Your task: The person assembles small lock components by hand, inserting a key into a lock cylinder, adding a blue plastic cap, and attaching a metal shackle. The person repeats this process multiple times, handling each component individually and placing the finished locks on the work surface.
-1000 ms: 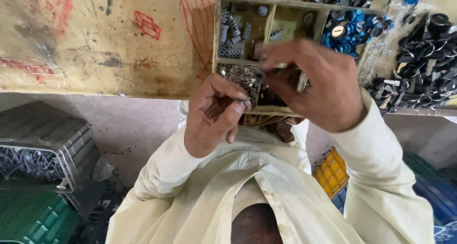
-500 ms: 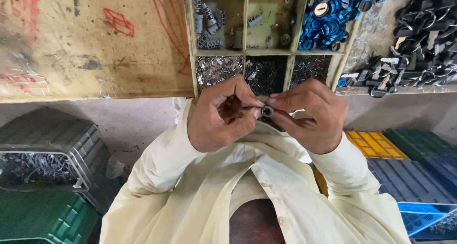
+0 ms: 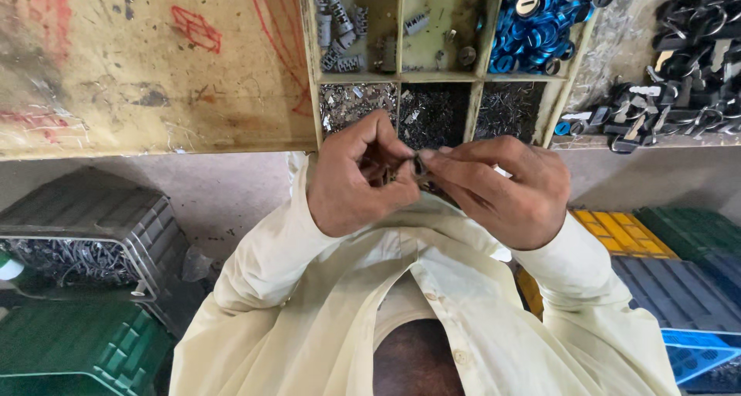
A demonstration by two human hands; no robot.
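My left hand (image 3: 359, 176) and my right hand (image 3: 498, 184) meet in front of my chest, fingertips pinched together on a small dark metal part (image 3: 414, 167). The part is mostly hidden by my fingers, so its shape is unclear. Both hands hover just below a wooden divided tray (image 3: 400, 77) on the workbench. Its near compartments hold heaps of tiny metal pieces (image 3: 432, 110). Cream sleeves cover both arms.
The worn wooden bench (image 3: 139, 72) has red scribbles. Blue ring-shaped parts (image 3: 532, 25) fill one compartment, grey ridged pieces (image 3: 343, 33) another. A pile of black parts (image 3: 679, 64) lies at right. Grey (image 3: 85, 218), green (image 3: 69, 350), yellow (image 3: 625, 234) and blue crates stand on the floor.
My right hand came back from the tray and joined the left. Both hands now pinch the small part closer together, slightly lower in view.
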